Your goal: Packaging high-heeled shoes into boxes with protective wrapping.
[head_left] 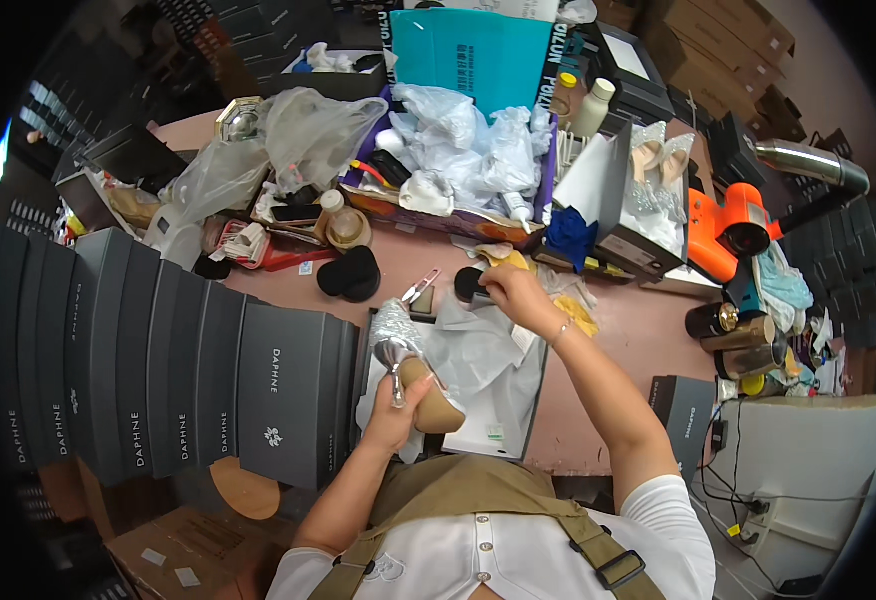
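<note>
My left hand point(394, 422) is wrapped round a high-heeled shoe point(395, 328) with silver glitter on it. The shoe is tilted, its shiny silver heel and tan underside showing. Below it lies an open shoe box point(466, 436) with white tissue paper point(473, 352) spread over it. Across the table, my right hand point(514, 292) has its fingers pinched together beside a small round black thing point(469, 285); whatever sits between the fingertips is too small to make out. Yellow cloths point(575, 314) lie close to that hand. Small snips point(421, 287) rest left of the black thing.
Dark grey shoe boxes point(293, 390) stand in a row at left. Behind, a purple-edged box point(438, 212) holds crumpled white plastic. Another box point(648, 238) with glittery heels stands at right, beside an orange tool point(726, 232). A black pad point(349, 275) and a bottle point(343, 222) sit left of centre.
</note>
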`<state>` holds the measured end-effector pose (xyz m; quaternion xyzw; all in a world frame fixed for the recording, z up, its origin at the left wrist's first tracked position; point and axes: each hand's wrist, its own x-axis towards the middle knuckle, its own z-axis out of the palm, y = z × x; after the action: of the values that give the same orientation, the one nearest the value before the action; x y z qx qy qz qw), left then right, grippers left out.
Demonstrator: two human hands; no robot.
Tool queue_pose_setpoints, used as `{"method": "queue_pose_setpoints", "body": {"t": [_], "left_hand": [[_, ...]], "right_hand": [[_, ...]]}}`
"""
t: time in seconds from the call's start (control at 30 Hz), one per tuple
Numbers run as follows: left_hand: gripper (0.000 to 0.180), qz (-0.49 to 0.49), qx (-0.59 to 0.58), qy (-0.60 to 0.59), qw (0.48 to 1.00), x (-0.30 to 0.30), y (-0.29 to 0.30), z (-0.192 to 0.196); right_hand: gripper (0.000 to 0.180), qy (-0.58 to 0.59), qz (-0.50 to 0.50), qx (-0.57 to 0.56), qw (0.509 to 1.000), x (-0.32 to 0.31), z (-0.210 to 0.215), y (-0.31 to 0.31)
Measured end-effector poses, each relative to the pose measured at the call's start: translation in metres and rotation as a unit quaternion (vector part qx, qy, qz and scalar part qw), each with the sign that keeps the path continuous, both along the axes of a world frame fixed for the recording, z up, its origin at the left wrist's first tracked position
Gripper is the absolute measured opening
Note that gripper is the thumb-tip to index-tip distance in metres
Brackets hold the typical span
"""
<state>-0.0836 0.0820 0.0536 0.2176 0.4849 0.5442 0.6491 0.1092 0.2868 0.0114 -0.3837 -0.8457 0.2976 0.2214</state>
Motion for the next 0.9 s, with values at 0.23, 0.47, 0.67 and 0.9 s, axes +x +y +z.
{"method": "queue_pose_setpoints", "body": {"t": [0.23, 0.47, 0.67, 0.9], "left_hand": [[0.039, 0.006, 0.022, 0.099, 0.995, -0.004, 0.005, -0.001], [0.036, -0.018, -0.011, 0.104, 0.994, -0.005, 0.004, 0.008], [0.042, -0.034, -0.018, 0.002, 0.999, 0.007, -0.006, 0.008], [0.049, -0.003, 0.06, 0.085, 0.995, 0.043, -0.023, 0.016]], "right_hand": [[0.023, -0.328, 0.113, 0.083, 0.934, -0.035, -0.086, 0.056], [0.027, -0.211, 0.084, 0.046, 0.973, -0.035, -0.05, 0.054], [0.031, 0.156, 0.083, -0.004, 0.984, -0.019, 0.087, -0.049], [0.041, 0.079, 0.021, 0.102, 0.991, -0.031, 0.107, -0.153]]}}
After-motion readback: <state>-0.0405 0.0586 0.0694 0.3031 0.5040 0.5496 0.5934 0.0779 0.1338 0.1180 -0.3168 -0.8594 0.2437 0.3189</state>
